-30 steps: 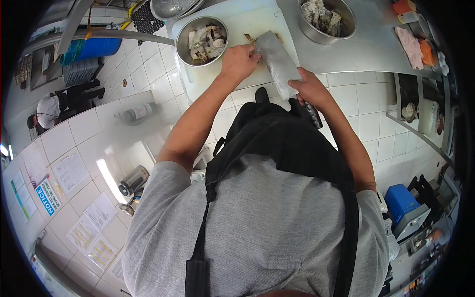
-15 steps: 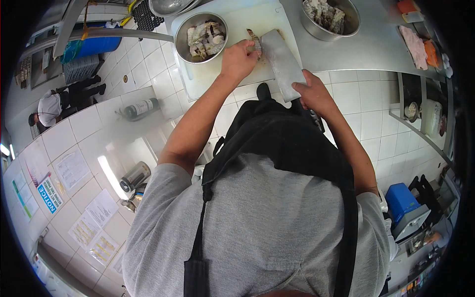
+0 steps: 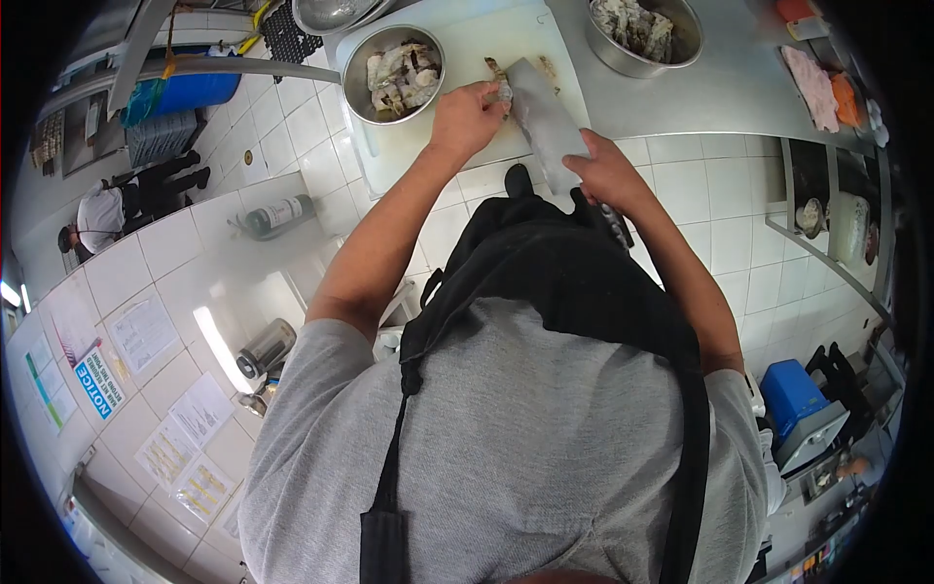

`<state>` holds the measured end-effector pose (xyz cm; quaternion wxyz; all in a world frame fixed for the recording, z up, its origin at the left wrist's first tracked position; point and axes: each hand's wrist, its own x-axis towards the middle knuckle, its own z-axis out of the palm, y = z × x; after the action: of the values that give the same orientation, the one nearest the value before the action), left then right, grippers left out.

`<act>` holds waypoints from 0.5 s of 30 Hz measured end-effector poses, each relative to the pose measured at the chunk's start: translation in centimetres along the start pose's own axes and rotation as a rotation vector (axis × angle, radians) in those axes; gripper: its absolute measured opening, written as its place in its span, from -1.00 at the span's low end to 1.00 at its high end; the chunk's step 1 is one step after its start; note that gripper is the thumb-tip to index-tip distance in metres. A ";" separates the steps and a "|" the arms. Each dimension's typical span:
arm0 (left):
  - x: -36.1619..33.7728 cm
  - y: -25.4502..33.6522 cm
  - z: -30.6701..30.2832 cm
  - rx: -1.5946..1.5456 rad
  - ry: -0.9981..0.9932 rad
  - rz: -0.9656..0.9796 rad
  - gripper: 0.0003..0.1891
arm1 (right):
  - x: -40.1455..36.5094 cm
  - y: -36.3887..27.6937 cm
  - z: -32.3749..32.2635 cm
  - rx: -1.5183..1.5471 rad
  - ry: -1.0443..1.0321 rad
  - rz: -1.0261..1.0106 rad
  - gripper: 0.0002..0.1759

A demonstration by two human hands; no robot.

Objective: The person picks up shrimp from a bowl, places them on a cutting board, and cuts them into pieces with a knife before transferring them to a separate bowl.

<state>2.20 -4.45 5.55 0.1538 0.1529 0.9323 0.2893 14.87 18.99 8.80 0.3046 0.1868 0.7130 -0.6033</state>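
On the white cutting board [image 3: 409, 165] my left hand [image 3: 469, 119] holds a shrimp [image 3: 499, 84] between closed fingers, its tail end pointing away from me. My right hand [image 3: 605, 170] grips a wide cleaver [image 3: 548, 125], whose grey blade lies slanted over the board, its far end close beside the shrimp. Small scraps [image 3: 548, 70] lie on the board just beyond the blade. Left of my left hand, a steel bowl [image 3: 349, 94] of shrimp rests on the board. A second steel bowl [image 3: 631, 67] with greyish pieces stands on the steel counter at the right.
Stacked metal bowls [image 3: 336, 14] sit at the counter's far left. Pink and orange cloths [image 3: 812, 88] lie at its right end. A person in a white top [image 3: 100, 216] is far off at the left. A blue bin [image 3: 790, 394] stands at the lower right.
The cleaver and my right hand have shifted slightly left and the blade is tilted more edge-on. More scraps show beyond it. My left hand stays on the shrimp, nearly in place.
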 end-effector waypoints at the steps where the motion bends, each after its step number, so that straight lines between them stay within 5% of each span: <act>1: 0.0 0.1 -0.1 0.002 0.000 0.002 -0.48 | 0.2 0.0 0.1 0.002 0.001 -0.001 -0.38; 4: -0.2 0.3 -0.5 0.033 -0.004 -0.002 -0.48 | 0.6 0.3 0.4 -0.014 0.024 -0.006 -0.37; 6: -0.7 0.6 -0.3 -0.031 0.053 -0.048 -0.55 | -0.1 1.0 0.4 -0.038 0.082 -0.069 -0.57; 15: -0.5 0.1 0.2 -0.005 0.065 -0.026 -0.53 | -1.3 0.5 0.2 -0.071 0.069 -0.028 -0.48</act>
<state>2.77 -4.48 5.52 0.1273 0.1310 0.9381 0.2944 16.18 19.00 9.26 0.2776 0.1866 0.7466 -0.5750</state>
